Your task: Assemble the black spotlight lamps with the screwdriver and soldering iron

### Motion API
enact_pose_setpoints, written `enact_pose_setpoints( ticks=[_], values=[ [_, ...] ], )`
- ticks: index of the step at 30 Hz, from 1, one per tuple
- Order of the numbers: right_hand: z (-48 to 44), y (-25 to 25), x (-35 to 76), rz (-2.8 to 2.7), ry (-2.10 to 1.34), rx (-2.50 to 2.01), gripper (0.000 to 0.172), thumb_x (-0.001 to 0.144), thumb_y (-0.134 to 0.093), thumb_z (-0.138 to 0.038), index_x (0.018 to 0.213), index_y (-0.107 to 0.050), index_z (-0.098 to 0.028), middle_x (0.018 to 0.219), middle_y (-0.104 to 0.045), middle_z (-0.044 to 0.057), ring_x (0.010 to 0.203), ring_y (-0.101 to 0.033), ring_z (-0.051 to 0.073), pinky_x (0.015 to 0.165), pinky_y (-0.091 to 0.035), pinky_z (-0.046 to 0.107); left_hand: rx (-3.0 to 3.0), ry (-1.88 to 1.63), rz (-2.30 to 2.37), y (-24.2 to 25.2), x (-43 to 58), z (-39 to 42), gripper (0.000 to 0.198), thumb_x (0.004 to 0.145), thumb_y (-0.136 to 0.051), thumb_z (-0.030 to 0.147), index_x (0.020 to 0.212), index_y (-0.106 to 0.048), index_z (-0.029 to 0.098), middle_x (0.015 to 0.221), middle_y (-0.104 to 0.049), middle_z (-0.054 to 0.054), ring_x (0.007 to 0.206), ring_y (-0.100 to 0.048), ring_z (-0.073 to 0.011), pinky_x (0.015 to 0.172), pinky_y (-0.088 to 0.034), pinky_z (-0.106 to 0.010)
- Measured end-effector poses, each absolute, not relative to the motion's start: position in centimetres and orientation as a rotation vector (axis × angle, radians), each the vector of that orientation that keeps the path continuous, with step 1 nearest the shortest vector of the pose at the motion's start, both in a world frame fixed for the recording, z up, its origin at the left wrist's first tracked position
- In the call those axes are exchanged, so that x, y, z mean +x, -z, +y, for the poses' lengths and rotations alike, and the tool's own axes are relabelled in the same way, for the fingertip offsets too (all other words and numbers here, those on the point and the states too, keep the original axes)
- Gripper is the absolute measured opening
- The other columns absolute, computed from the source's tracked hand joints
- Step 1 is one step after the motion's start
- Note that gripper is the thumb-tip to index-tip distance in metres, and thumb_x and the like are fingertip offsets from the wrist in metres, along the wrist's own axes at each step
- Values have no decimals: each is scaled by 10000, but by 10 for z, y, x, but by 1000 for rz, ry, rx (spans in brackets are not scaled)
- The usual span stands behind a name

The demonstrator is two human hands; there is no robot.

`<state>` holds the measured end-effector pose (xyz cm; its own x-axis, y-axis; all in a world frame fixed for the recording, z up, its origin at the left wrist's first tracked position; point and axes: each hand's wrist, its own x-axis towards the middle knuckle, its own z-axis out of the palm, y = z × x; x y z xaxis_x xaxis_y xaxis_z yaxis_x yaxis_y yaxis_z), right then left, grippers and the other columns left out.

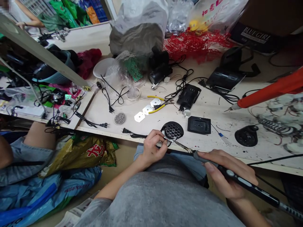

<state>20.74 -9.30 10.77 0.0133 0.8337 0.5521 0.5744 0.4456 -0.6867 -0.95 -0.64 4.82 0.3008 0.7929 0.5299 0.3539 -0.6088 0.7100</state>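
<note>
My right hand (228,171) is wrapped round the dark handle of a soldering iron (251,186). The iron's metal tip points left and meets the near edge of a round black honeycomb part (174,130), close to a small white piece (169,137). Beside that edge, my left hand (155,146) is closed in a pinch. Dark wire shows by its fingertips, but what they grip is too small to make out. To the right of the round part lie a black rectangular housing (199,125) and a thin white stick with a blue band (221,134).
Yellow-handled pliers (156,108) lie across silvery plates (139,117). A dish of small metal bits (119,118) sits at left. An orange-red tool (267,90) slants in from the right above a black round part (246,136). Another person's leg (39,138) is at left.
</note>
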Motion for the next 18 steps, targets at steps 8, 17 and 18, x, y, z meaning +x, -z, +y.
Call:
enact_pose_setpoints(
  ticks=[8,17,18],
  values=[
    [-90,-103,202,-1656,-384,-1256,241,867,-624,-105,1029,-741,-240,741,-713,-6,596,-674,132,521,-540,237,2114,-1236,1008,-48,-8,-8,119,808,-625,86,762,-595,191,838,-643,-34,755,-652,-132,645,-553,-238],
    [-91,-89,196,-1614,-422,-1257,268,868,-628,-74,1072,-725,-218,790,-710,5,649,-671,122,579,-534,235,2133,-1233,999,-50,-5,-6,120,804,-636,78,775,-600,189,846,-628,-34,767,-656,-136,653,-564,-239],
    [-91,-89,195,-1605,-421,-1258,268,869,-626,-73,1071,-726,-218,783,-707,2,645,-667,120,580,-532,232,2132,-1229,1000,-51,-4,-6,123,802,-634,73,774,-600,188,848,-627,-34,767,-656,-134,655,-563,-239]
  ],
)
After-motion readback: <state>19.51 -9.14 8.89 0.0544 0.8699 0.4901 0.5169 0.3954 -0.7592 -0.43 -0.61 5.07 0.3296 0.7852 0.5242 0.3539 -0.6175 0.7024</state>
